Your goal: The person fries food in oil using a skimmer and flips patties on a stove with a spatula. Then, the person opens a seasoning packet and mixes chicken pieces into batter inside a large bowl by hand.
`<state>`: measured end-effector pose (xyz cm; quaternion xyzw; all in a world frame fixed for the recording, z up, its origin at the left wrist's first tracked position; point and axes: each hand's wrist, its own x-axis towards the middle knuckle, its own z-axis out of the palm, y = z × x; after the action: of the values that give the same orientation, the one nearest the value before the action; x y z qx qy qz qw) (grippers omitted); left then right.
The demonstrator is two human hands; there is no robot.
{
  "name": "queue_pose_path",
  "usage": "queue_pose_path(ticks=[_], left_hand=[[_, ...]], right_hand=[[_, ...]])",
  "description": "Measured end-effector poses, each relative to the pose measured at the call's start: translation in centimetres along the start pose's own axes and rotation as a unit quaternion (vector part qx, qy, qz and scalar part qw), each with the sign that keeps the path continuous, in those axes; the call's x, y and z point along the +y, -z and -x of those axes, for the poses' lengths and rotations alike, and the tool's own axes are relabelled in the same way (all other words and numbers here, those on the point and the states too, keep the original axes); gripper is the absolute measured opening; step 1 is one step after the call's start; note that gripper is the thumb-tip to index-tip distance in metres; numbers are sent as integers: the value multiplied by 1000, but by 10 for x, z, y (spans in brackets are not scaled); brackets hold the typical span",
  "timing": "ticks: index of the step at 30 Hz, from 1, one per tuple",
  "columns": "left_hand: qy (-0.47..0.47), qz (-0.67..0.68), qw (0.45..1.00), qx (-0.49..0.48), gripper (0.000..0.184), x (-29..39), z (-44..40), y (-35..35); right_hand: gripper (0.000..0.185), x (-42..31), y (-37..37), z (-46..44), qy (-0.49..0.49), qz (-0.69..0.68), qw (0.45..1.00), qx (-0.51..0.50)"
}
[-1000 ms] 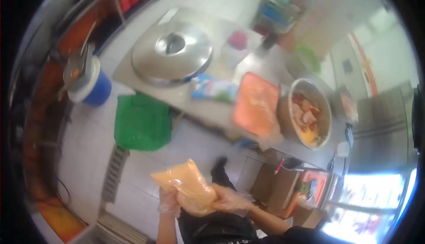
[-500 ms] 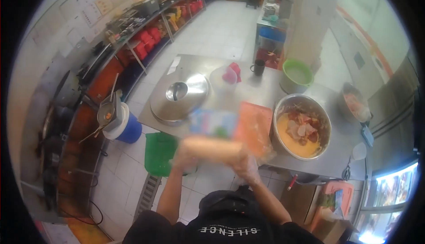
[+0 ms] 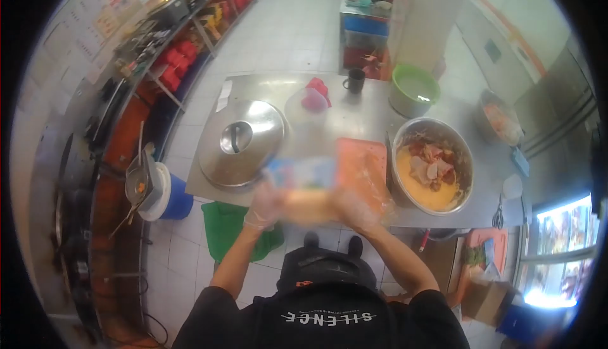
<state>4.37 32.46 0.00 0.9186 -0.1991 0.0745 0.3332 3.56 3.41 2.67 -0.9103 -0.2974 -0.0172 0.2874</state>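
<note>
Both my hands, in clear plastic gloves, hold a blurred packet [image 3: 303,187] with blue and white print and a pale yellow lower part. My left hand [image 3: 267,205] is closed on its left side, and my right hand [image 3: 357,210] grips its right side. It is held up at the near edge of the steel table [image 3: 310,137]; its contents cannot be made out. Just right of it lies an orange cutting board [image 3: 361,159] with a clear plastic sheet or bag on it. Beyond that stands a large metal bowl [image 3: 465,139] of meat pieces in yellow liquid.
A large steel lid [image 3: 259,124] lies at the left of the table. Farther back are a pink cloth [image 3: 318,89], a dark mug [image 3: 354,81] and a green basin [image 3: 415,78]. Scissors [image 3: 498,215] rest at the right. On the floor are a green crate [image 3: 231,232] and a blue bucket [image 3: 176,197].
The head view has shifted, so the table appears farther left and slightly higher. Both hands still hold the packet, whose yellow part now looks narrower between them.
</note>
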Motion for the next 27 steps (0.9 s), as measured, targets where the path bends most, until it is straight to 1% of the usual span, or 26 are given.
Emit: queue_pose_path(ticks=[1,2,4,5,7,8,9,11,12,13,14,15,16,17,18,20,21,22,23,24,25,27], left_hand=[[-17,-35,999,-17,20,6,-6,7],[-69,-93,993,-15,19,1,-9,8],[-123,-147,981,-16,17,-10,-13,9],[-125,-142,982,-18,18,-19,-15,8],[-130,-136,982,-19,19,-30,-26,13],[-184,-99,978,6,19,-31,-33,19],[-236,-61,969,31,19,-30,-37,27],[-253,-49,966,24,18,-21,-42,45],[-267,-39,963,19,17,-16,-45,53],[-268,-33,963,16,17,-12,-45,60],[-222,-85,971,-17,16,-10,-41,67],[-198,-107,974,-37,15,-20,-37,61],[-173,-131,975,-57,15,-30,-33,56],[-174,-116,975,-72,13,-61,-29,30],[-178,-103,975,-84,12,-77,-29,16],[-183,-102,975,-72,11,-63,-39,31],[-176,-101,977,-68,11,-54,-41,39],[-172,-97,977,-77,11,-51,-39,46],[-148,-71,984,-69,11,-51,-38,53],[-127,-49,989,-54,12,-53,-41,57],[-126,-50,989,-57,12,-57,-41,53],[-138,-21,988,-65,14,-58,-47,44]], right_hand=[[32,-5,1,-1,25,61,998,-17],[32,-8,-2,-4,16,64,998,-15],[28,-13,-8,-11,-6,157,985,-73],[28,-20,-6,-12,-13,155,985,-75],[23,-30,8,-20,11,84,996,34],[29,-20,2,-27,18,85,996,16],[29,-26,2,-28,13,86,996,15],[31,-36,8,-28,29,131,989,65],[31,-42,12,-28,23,134,989,62],[31,-49,15,-27,24,141,985,95],[32,-54,15,-28,26,148,980,127],[32,-55,11,-30,20,148,981,122],[32,-58,6,-32,-30,156,985,67],[33,-60,1,-34,-79,164,983,13],[33,-62,-8,-33,-83,165,983,15],[37,-56,-14,-38,-95,259,961,-25],[37,-52,-7,-41,-98,263,960,-23],[34,-53,-7,-37,-24,194,978,73],[31,-57,-9,-32,49,119,977,169],[29,-59,-7,-31,26,117,982,143],[29,-56,-12,-29,24,114,983,143],[28,-48,-17,-30,-91,159,980,72]])
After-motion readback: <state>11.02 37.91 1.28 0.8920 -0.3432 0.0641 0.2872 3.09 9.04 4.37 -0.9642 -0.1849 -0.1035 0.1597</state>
